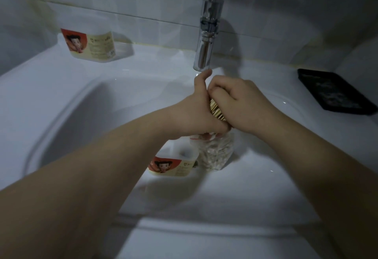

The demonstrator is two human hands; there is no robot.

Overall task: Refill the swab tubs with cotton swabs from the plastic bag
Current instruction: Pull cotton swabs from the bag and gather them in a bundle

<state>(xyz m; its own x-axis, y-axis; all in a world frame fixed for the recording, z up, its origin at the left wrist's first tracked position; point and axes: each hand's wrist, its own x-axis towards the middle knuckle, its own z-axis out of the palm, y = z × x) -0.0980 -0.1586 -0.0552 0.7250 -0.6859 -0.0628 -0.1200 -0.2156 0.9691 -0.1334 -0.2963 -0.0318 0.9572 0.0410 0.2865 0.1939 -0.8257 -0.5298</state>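
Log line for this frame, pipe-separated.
left hand and right hand: grip swab bundle | plastic bag: below hands, in basin | near tub: beside bag | far tub: left of faucet

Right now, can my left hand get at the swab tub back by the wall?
Probably not yet: the left hand grips the swab bundle with the right hand. Otherwise the way to the far tub looks free.

White sink [61,99], chrome tap [204,50], red-and-cream cartoon labels on far tub [92,43] and near tub [173,164], seemingly tan swab sticks [216,111].
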